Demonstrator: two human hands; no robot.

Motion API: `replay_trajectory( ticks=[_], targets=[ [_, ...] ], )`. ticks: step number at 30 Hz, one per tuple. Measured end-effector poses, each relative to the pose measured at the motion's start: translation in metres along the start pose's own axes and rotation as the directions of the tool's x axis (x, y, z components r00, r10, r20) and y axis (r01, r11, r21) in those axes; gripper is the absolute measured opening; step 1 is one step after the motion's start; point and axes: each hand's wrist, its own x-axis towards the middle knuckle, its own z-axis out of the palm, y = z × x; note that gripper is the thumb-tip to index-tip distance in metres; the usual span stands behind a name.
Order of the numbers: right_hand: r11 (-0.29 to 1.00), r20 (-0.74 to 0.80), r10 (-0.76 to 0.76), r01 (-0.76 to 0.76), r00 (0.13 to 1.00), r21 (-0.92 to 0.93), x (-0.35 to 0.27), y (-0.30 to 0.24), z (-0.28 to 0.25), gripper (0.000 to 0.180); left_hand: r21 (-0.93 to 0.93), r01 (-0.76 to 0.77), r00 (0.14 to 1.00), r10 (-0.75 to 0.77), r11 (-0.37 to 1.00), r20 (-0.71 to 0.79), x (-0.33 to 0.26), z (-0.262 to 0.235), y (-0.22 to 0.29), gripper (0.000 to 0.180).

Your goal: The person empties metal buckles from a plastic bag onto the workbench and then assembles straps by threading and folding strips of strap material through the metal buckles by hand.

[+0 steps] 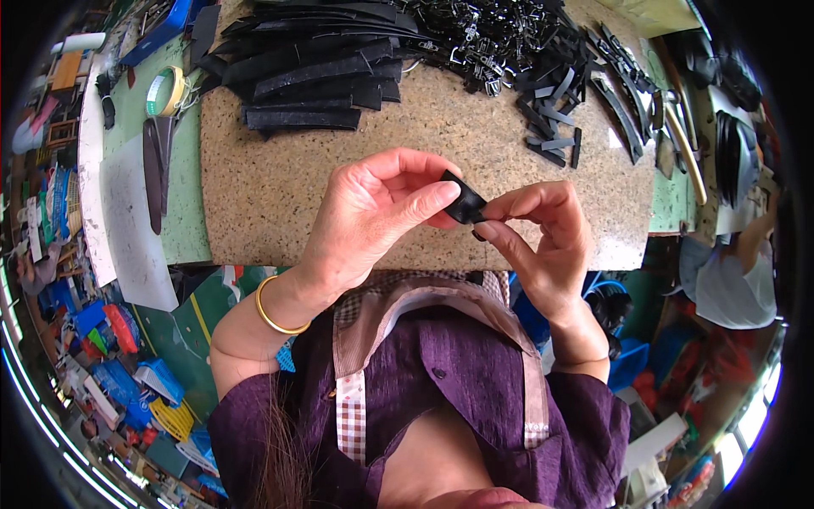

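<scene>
Head view: both hands are raised close above a speckled tan tabletop, wrists bent inward. The left hand and right hand pinch 1 small black strap piece between thumbs and forefingers. Beyond the fingers lie flat matte black strips, then tangled metal buckles. Far left of them sits a yellow tape roll.

My left hand is raised in front of my chest, its forearm coming up from the near left with the wrist bent, thumb and forefinger pressed together at their tips. My right hand rises from the near right, fingers curled inward, pinching toward the left hand's fingertips. The two hands meet in the middle.
</scene>
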Motion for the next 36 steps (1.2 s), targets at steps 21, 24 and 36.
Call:
replay_trajectory(
  ticks=[21,24,36],
  targets=[
    [0.887,0.097,-0.311,0.325,0.945,-0.328,0.015,0.007,0.000,0.024,0.578,-0.434,0.895,0.405,0.691,0.188,-0.005,0.002,0.004,0.023],
    [0.920,0.068,-0.305,0.312,0.950,-0.236,0.012,0.012,0.006,0.024,0.714,-0.602,0.753,0.552,0.357,0.359,0.001,-0.002,0.004,0.023],
    [0.975,0.100,-0.185,0.195,0.978,-0.104,0.014,0.011,-0.003,0.020,0.541,-0.565,0.824,0.388,0.624,0.413,0.002,-0.014,0.002,0.014]
  ],
)
